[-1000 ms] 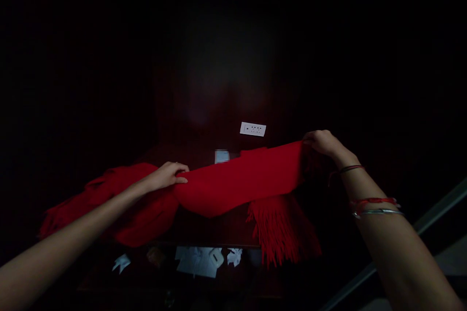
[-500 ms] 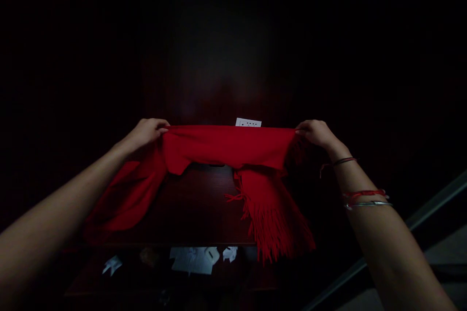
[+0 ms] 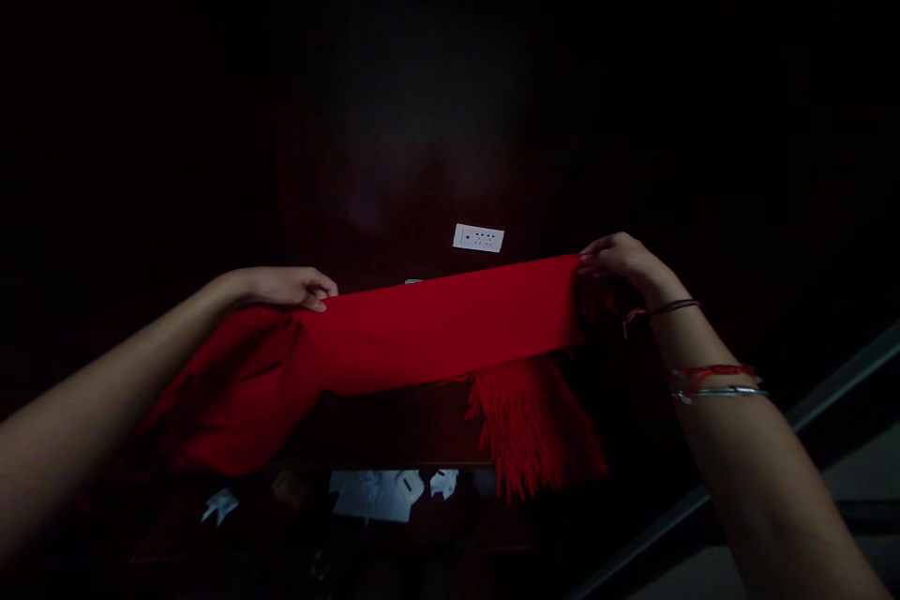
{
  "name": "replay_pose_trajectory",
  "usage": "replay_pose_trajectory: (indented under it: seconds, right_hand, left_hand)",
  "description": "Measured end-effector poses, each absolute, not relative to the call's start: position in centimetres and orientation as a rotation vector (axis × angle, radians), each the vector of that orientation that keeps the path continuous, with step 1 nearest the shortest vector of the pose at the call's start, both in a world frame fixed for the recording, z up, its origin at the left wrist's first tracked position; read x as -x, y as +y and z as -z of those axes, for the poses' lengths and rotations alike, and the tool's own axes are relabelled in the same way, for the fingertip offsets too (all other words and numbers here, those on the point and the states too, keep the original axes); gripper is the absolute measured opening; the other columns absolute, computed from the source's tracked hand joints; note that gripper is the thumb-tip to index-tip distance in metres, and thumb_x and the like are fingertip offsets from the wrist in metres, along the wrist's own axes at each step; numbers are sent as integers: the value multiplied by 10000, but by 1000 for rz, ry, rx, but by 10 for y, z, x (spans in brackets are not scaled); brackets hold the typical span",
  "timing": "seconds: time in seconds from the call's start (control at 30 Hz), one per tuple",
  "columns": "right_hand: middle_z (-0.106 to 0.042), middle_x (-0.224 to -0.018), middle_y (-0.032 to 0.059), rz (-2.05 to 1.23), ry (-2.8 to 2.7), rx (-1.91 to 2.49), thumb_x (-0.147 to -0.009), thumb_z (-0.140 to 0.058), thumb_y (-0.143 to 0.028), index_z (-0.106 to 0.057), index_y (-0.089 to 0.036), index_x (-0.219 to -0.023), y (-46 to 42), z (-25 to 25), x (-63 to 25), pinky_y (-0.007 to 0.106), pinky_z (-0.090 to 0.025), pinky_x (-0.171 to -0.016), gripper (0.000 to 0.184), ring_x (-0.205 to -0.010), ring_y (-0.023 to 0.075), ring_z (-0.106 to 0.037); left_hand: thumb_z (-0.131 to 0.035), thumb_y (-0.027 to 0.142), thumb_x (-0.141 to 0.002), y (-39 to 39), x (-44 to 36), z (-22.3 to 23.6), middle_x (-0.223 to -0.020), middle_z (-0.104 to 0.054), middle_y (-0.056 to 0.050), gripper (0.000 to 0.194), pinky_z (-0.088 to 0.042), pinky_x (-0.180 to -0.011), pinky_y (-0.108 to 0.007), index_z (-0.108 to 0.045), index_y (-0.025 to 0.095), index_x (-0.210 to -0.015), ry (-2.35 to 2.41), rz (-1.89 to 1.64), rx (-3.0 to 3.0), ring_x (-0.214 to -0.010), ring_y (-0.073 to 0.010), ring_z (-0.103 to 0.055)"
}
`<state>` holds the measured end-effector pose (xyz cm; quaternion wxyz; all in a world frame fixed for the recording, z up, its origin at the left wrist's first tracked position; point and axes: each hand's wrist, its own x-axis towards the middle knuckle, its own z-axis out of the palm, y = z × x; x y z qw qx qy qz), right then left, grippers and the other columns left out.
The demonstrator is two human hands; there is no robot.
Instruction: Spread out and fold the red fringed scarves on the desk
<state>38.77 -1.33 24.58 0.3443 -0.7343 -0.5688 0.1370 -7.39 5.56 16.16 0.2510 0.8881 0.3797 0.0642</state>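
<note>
A red fringed scarf [image 3: 450, 323] stretches between my two hands above a dark wooden surface. My left hand [image 3: 299, 286] is closed on its upper edge, lower than the right. Past that hand, more of the scarf hangs loose in folds toward the lower left. My right hand [image 3: 615, 258] pinches the upper right corner, and some fringe hangs dimly beneath it. Another fringed end [image 3: 538, 431] droops under the stretched part, over the front edge of the surface. Red and dark cords and a silver bangle circle my right wrist and forearm.
Behind the scarf lies a white printed card [image 3: 478, 238]. Below the surface's front edge are a pale sheet [image 3: 369, 495], a small white object [image 3: 409, 487] and crumpled paper pieces [image 3: 443, 484]. A pale diagonal bar [image 3: 647, 539] crosses the lower right. Surroundings are very dark.
My left hand has come down toward me, so the scarf now slopes and its stretched part lies flatter. The whole card behind it shows. My right hand has barely shifted.
</note>
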Motion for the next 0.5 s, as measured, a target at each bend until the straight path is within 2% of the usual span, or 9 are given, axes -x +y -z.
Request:
replay_pose_trajectory:
  seconds: [0.13,0.3,0.4,0.5]
  right_hand:
    - [-600,-499,36,-479,-1366,1879,-633,-566,-39,-551,-139,-615,-1,-231,-388,215,-489,-455,102,-515,149,-601]
    - [-559,-429,11,-479,-1233,1869,-622,-536,14,-527,-127,-559,10,-213,-394,233,-490,-450,155,-451,135,-575]
    - [-556,-447,14,-467,-1201,1775,-618,-509,34,-539,-104,-572,22,-205,-393,252,-498,-490,149,-472,133,-576]
    - [-594,-561,27,-370,-1175,1709,-637,-513,-10,-579,-91,-684,40,-199,-388,247,-496,-557,114,-541,120,-584]
  left_hand:
    - [-434,164,-616,70,67,-148,-606,-573,8,142,-356,-549,-196,-575,182,-629,1320,-150,-2725,-587,-127,-514]
    - [-376,160,-693,86,60,-133,-754,-616,-15,238,-380,-642,-202,-591,172,-797,1486,-515,-2705,-714,-134,-552]
    - [-366,151,-712,100,56,-139,-825,-618,-30,264,-391,-689,-211,-585,156,-859,1590,-754,-2626,-771,-145,-555]
    - [-350,134,-727,116,54,-152,-878,-607,-59,286,-392,-743,-236,-576,131,-903,1666,-981,-2652,-814,-162,-545]
